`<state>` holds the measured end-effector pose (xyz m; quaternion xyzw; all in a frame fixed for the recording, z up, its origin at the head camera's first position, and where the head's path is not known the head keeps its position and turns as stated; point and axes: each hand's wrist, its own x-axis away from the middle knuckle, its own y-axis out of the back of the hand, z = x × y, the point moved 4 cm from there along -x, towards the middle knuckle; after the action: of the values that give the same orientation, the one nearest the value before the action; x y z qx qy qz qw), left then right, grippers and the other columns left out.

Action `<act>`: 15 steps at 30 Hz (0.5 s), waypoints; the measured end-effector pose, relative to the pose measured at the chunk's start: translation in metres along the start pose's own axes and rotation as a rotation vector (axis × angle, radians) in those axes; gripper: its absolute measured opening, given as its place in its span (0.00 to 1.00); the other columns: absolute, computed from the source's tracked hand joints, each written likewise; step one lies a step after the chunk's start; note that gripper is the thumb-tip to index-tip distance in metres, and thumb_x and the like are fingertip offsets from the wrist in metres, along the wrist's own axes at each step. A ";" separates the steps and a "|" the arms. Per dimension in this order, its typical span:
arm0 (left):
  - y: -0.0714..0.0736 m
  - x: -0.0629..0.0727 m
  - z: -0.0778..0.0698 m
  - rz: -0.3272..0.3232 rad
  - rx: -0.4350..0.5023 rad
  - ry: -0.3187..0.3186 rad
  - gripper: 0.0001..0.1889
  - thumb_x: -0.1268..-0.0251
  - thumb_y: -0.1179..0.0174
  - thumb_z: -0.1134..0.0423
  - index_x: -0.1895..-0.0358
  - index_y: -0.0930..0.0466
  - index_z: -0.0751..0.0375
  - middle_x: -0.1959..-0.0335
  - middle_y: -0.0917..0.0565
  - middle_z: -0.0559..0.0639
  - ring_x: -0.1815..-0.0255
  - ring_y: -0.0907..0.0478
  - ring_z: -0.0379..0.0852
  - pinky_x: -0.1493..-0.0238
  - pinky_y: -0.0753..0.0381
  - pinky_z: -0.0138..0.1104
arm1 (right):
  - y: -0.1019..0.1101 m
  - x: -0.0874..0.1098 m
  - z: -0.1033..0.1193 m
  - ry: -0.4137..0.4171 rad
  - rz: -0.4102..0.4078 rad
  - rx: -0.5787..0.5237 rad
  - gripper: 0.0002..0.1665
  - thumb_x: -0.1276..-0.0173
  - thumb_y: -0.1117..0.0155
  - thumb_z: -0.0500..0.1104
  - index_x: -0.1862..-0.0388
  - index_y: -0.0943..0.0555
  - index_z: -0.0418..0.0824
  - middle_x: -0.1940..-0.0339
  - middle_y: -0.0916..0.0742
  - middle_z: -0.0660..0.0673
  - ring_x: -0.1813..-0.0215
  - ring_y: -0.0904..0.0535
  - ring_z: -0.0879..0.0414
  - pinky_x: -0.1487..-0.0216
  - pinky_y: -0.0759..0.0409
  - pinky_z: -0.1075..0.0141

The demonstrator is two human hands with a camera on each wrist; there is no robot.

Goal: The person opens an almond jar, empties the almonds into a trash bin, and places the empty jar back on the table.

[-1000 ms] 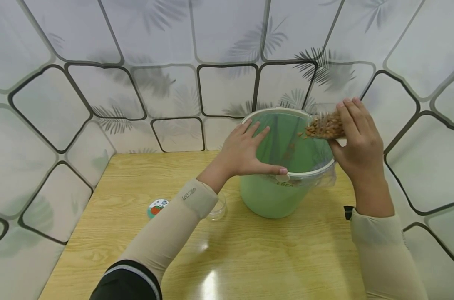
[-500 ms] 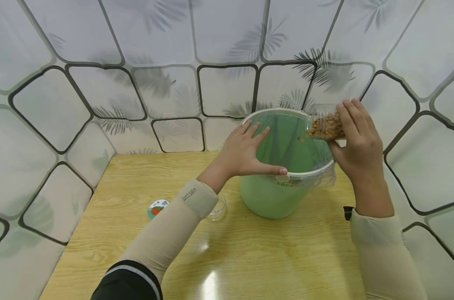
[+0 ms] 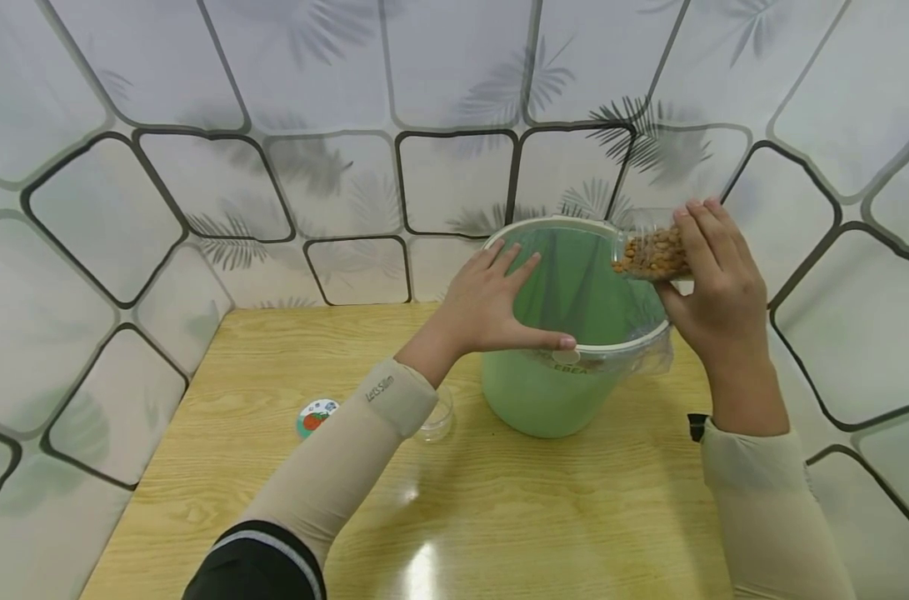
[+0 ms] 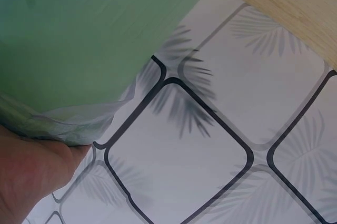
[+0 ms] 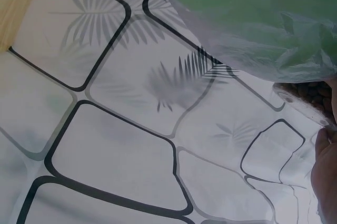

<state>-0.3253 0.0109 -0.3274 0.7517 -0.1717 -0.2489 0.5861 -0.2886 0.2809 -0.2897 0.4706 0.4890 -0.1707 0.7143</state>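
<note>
In the head view, my right hand (image 3: 724, 292) holds a clear jar (image 3: 644, 218) on its side. Its mouth points left over the right part of the bucket's rim. Small brown kernels (image 3: 655, 255), possibly nuts, lie along the jar's lower side. The green bucket (image 3: 547, 396) stands on the table with a clear plastic liner (image 3: 652, 354) folded over its pale rim. Spread across the rim's left side is my left hand (image 3: 480, 308), fingers straight, thumb along the front edge. In the left wrist view, part of that hand (image 4: 37, 174) touches the liner. The bucket's bottom is hidden.
Left of the bucket, a small clear round container (image 3: 435, 421) stands partly behind my left sleeve. A round lid with a red picture (image 3: 317, 417) lies farther left on the wooden table (image 3: 499, 508). Patterned cloth-like walls (image 3: 334, 183) surround the table.
Kernels were spilling from the jar's mouth a second ago, and a few were falling half a second ago. Now none are seen falling. Both hands have stayed nearly in place.
</note>
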 end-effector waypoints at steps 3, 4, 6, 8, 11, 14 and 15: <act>0.000 0.000 0.000 -0.004 0.005 -0.003 0.65 0.48 0.43 0.13 0.11 0.54 0.42 0.11 0.49 0.58 0.09 0.59 0.56 0.10 0.56 0.53 | 0.000 0.000 0.000 -0.001 0.001 -0.002 0.50 0.50 0.20 0.22 0.25 0.24 0.33 0.26 0.21 0.30 0.19 0.30 0.36 0.15 0.36 0.55; 0.001 0.000 0.000 -0.005 0.007 -0.003 0.65 0.48 0.43 0.13 0.11 0.54 0.42 0.11 0.49 0.58 0.09 0.59 0.56 0.10 0.56 0.53 | 0.001 0.000 0.000 -0.001 0.001 -0.003 0.50 0.50 0.20 0.22 0.25 0.24 0.33 0.26 0.21 0.30 0.19 0.30 0.36 0.15 0.36 0.55; 0.001 0.000 0.000 -0.002 0.011 -0.004 0.65 0.48 0.43 0.13 0.11 0.55 0.43 0.11 0.50 0.58 0.09 0.60 0.56 0.10 0.57 0.53 | 0.001 0.000 0.000 0.000 -0.001 -0.005 0.51 0.51 0.19 0.22 0.25 0.24 0.33 0.26 0.20 0.30 0.19 0.30 0.36 0.15 0.36 0.55; 0.001 0.000 0.000 -0.001 0.014 -0.004 0.65 0.48 0.43 0.13 0.11 0.55 0.43 0.11 0.51 0.58 0.09 0.60 0.56 0.10 0.57 0.53 | 0.002 -0.001 0.001 0.002 -0.003 -0.005 0.50 0.50 0.20 0.22 0.25 0.24 0.33 0.26 0.20 0.30 0.19 0.30 0.36 0.15 0.36 0.55; 0.001 0.000 0.000 0.002 0.015 -0.003 0.65 0.48 0.43 0.13 0.11 0.56 0.42 0.10 0.51 0.58 0.09 0.61 0.56 0.10 0.58 0.53 | 0.003 -0.001 0.001 0.011 0.002 -0.001 0.51 0.50 0.20 0.23 0.24 0.25 0.33 0.26 0.21 0.30 0.18 0.31 0.37 0.15 0.36 0.55; 0.000 -0.001 0.001 -0.001 0.018 -0.005 0.65 0.48 0.43 0.13 0.11 0.57 0.43 0.10 0.52 0.58 0.09 0.61 0.56 0.10 0.58 0.53 | 0.004 -0.001 0.001 0.020 0.005 0.002 0.51 0.49 0.20 0.23 0.23 0.26 0.33 0.26 0.21 0.30 0.18 0.31 0.37 0.15 0.36 0.55; 0.000 -0.001 0.001 0.000 0.019 -0.005 0.66 0.48 0.43 0.13 0.11 0.57 0.43 0.10 0.52 0.58 0.09 0.61 0.56 0.10 0.58 0.53 | 0.004 -0.001 0.000 0.023 0.007 0.004 0.52 0.49 0.20 0.23 0.23 0.26 0.33 0.26 0.21 0.29 0.18 0.31 0.37 0.15 0.36 0.55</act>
<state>-0.3263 0.0108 -0.3272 0.7567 -0.1754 -0.2493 0.5784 -0.2860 0.2823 -0.2872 0.4755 0.4951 -0.1640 0.7084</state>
